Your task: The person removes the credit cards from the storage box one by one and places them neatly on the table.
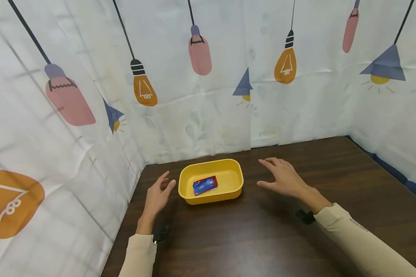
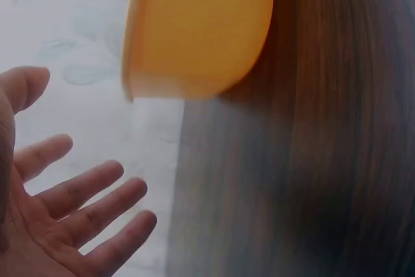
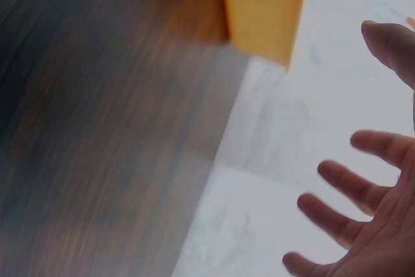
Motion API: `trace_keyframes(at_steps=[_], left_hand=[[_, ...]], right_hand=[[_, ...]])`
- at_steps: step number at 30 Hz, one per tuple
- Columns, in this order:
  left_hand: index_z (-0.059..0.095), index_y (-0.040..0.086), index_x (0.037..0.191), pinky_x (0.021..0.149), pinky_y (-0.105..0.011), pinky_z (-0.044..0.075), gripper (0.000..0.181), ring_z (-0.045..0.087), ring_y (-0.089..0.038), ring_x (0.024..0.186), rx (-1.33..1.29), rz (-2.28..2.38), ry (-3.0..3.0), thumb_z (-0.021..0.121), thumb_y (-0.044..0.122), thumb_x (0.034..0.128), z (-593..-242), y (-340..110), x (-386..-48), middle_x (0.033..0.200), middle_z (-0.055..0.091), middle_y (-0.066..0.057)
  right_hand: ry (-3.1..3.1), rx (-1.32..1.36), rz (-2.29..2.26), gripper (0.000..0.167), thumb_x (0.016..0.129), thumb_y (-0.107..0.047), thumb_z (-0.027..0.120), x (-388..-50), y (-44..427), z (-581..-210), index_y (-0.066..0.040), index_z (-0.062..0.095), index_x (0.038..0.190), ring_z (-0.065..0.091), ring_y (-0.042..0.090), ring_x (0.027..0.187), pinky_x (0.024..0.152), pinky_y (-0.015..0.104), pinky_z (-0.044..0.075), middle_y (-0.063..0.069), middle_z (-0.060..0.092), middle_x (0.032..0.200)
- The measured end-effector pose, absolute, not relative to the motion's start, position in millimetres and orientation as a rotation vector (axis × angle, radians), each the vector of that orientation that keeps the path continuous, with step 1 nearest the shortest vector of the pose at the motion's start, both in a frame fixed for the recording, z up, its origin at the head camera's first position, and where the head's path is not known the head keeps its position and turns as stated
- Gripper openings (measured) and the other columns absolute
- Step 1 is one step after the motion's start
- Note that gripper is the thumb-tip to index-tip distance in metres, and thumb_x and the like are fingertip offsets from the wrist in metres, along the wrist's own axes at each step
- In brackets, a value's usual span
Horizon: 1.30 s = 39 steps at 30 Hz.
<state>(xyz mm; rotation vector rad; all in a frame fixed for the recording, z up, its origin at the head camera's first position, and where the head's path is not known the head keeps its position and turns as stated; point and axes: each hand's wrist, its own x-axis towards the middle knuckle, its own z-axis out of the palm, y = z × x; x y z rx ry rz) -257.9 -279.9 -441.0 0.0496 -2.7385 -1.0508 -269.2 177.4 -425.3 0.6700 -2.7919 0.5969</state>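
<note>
A yellow plastic basin (image 1: 228,192) with rounded corners stands on the dark wooden table. Inside it, toward the left, lie a few overlapping cards; a blue card (image 1: 203,186) is on top and a red card (image 1: 215,180) shows beneath. My left hand (image 1: 157,197) hovers just left of the basin, apart from it, with fingers spread and nothing held. To the basin's right, my right hand (image 1: 283,177) is raised over the table with thumb and fingers apart, also holding nothing. Both wrist views show spread fingers and the basin's outer wall (image 2: 201,30).
The brown table (image 1: 228,238) reaches back to a white curtain (image 1: 222,115) printed with lamps and bulbs. The curtain also hangs close along the table's left edge. Dark blue fabric (image 1: 395,169) runs beside the right edge.
</note>
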Motion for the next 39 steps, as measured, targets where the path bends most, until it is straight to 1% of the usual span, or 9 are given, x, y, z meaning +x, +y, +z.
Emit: trace_keyframes(at_steps=[4,10,13,19,22,25,31,35,39], left_hand=[[0.049,0.021,0.153,0.101,-0.055,0.054,0.055,0.065,-0.036,0.124,0.080,-1.283,-2.611,0.057,0.044,0.1034,-451.8,-273.0,-263.7,0.140,0.064,-0.017],[0.049,0.016,0.152,0.098,-0.043,0.059,0.049,0.064,-0.038,0.121,0.120,-1.702,-2.434,0.057,0.029,0.1056,-465.9,-264.2,-271.6,0.141,0.062,-0.021],[0.047,0.014,0.154,0.101,-0.044,0.057,0.050,0.061,-0.040,0.125,0.142,-1.836,-2.373,0.055,0.027,0.1065,-472.6,-260.9,-275.2,0.144,0.058,-0.024],[0.050,0.019,0.152,0.104,-0.049,0.055,0.047,0.059,-0.037,0.127,0.197,-1.893,-2.348,0.055,0.025,0.1062,-485.3,-256.9,-282.2,0.144,0.058,-0.022],[0.050,0.021,0.152,0.103,-0.046,0.056,0.046,0.059,-0.036,0.127,0.207,-1.903,-2.348,0.054,0.025,0.1065,-490.5,-256.4,-282.2,0.143,0.059,-0.022],[0.051,0.023,0.151,0.100,-0.039,0.057,0.045,0.060,-0.035,0.126,0.223,-1.914,-2.334,0.054,0.026,0.1067,-493.4,-256.5,-281.6,0.143,0.060,-0.020],[0.054,0.025,0.149,0.096,-0.027,0.057,0.044,0.059,-0.033,0.128,0.185,-1.958,-2.293,0.055,0.021,0.1057,-494.0,-257.3,-283.7,0.146,0.059,-0.017],[0.054,0.024,0.150,0.093,-0.019,0.057,0.044,0.058,-0.033,0.130,0.154,-2.018,-2.252,0.055,0.019,0.1057,-496.5,-258.4,-283.7,0.147,0.058,-0.016],[0.054,0.023,0.150,0.092,-0.018,0.057,0.045,0.057,-0.034,0.131,0.113,-2.071,-2.214,0.056,0.015,0.1051,-499.7,-259.4,-282.5,0.148,0.057,-0.017]], right_hand=[[-2.722,0.749,0.775,0.076,0.089,-0.046,0.077,-274.3,158.9,-422.4,-0.015,0.049,0.153,0.050,0.043,0.133,0.110,0.072,0.036,0.016,0.053,0.146],[-2.678,0.840,1.017,0.068,0.090,-0.034,0.079,-285.2,128.2,-418.4,-0.013,0.053,0.149,0.053,0.037,0.129,0.106,0.065,0.046,0.015,0.057,0.140],[-2.675,0.883,1.107,0.067,0.090,-0.032,0.079,-292.0,114.6,-417.0,-0.012,0.053,0.149,0.054,0.036,0.127,0.108,0.061,0.047,0.014,0.058,0.137],[-2.702,0.930,1.226,0.065,0.093,-0.033,0.076,-308.2,91.0,-421.1,-0.017,0.052,0.151,0.054,0.033,0.126,0.104,0.054,0.052,0.011,0.058,0.137],[-2.708,0.981,1.275,0.063,0.094,-0.031,0.075,-314.7,78.7,-424.5,-0.017,0.052,0.151,0.054,0.036,0.128,0.105,0.054,0.051,0.015,0.057,0.141],[-2.707,1.039,1.299,0.062,0.094,-0.027,0.074,-319.3,65.7,-426.5,-0.014,0.051,0.151,0.055,0.040,0.128,0.107,0.057,0.050,0.020,0.055,0.143],[-2.711,1.069,1.311,0.062,0.093,-0.022,0.075,-327.7,42.3,-428.9,-0.011,0.052,0.149,0.059,0.034,0.124,0.106,0.054,0.052,0.018,0.059,0.140],[-2.746,1.092,1.334,0.062,0.093,-0.024,0.075,-333.8,30.2,-434.4,-0.010,0.051,0.149,0.058,0.036,0.125,0.107,0.054,0.051,0.019,0.058,0.143],[-2.787,1.099,1.338,0.064,0.093,-0.024,0.075,-338.7,21.8,-441.0,-0.009,0.051,0.150,0.057,0.038,0.126,0.108,0.056,0.049,0.018,0.057,0.147]])
